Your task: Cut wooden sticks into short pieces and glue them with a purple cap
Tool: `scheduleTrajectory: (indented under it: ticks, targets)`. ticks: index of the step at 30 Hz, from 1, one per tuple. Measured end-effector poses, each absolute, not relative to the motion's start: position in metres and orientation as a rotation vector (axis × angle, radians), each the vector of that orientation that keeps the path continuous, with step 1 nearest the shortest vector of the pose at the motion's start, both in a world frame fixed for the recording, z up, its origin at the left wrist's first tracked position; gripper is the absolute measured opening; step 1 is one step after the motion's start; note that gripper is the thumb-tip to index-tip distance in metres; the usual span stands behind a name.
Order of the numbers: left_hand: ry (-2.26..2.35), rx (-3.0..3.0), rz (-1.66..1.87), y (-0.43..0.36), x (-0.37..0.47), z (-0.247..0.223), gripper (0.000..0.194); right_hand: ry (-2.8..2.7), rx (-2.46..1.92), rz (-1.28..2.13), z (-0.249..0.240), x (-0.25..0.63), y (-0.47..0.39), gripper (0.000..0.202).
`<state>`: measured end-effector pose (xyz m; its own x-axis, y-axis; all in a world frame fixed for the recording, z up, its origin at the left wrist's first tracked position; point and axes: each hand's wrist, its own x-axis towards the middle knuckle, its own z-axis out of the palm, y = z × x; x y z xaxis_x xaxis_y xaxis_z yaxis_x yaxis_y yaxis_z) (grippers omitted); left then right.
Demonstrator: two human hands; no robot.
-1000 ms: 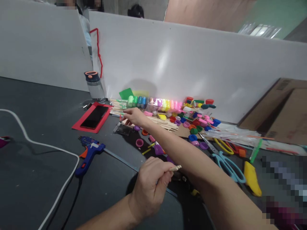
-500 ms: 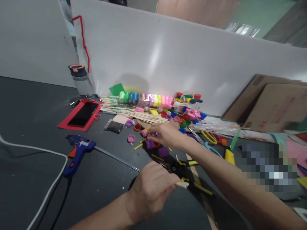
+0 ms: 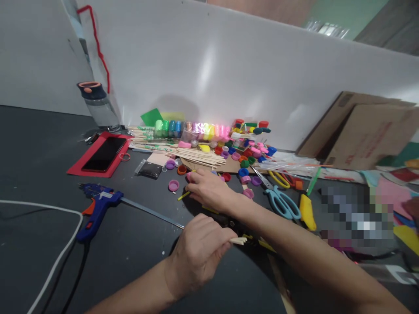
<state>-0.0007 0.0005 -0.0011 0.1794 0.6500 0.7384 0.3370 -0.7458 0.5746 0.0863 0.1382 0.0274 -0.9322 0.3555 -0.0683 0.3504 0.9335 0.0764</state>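
Observation:
My left hand (image 3: 203,253) is closed around a few thin pale wooden sticks (image 3: 238,240), whose ends stick out past the thumb. Farther forward, my right hand (image 3: 209,187) reaches over the bottle caps with its fingers apart, pointing left and down. It covers what lies under the palm. Close to its fingertips are a pink cap (image 3: 189,176) and a short yellow strip (image 3: 183,196). Beneath the right forearm, a dark tool (image 3: 231,223) with yellow parts is mostly hidden. A purple-pink cap (image 3: 173,186) lies to the left.
A blue glue gun (image 3: 100,213) with its long glue stick lies left. Behind it are a phone (image 3: 104,154) on red paper and a water bottle (image 3: 100,107). Clay tubs (image 3: 193,130) and skewers (image 3: 199,157) line the back. Blue-handled scissors (image 3: 282,204) and cardboard (image 3: 369,135) are right.
My right hand has come down over the purple pieces and now hides them. My left hand still grips the sticks. The view has shifted slightly to the right.

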Motion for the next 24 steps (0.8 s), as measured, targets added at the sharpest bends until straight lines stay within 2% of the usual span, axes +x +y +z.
scheduleTrajectory:
  ticks: [6,14,18,24]
  targets:
    - [0.933,2.183,1.598,0.000,-0.001,0.002,0.023,2.966,0.494,0.074,0.020,0.080,0.133,0.019]
    - [0.776,2.410,1.580,-0.008,0.005,0.000,0.022,2.779,0.640,0.020,0.049,0.124,0.120,0.018]
    - [0.727,2.438,1.569,-0.011,0.007,-0.001,0.021,2.711,0.737,0.064,0.045,0.125,0.109,0.013]
    - [0.783,2.414,1.522,-0.011,0.006,-0.005,0.022,2.704,0.661,0.066,0.036,0.112,0.114,0.017]
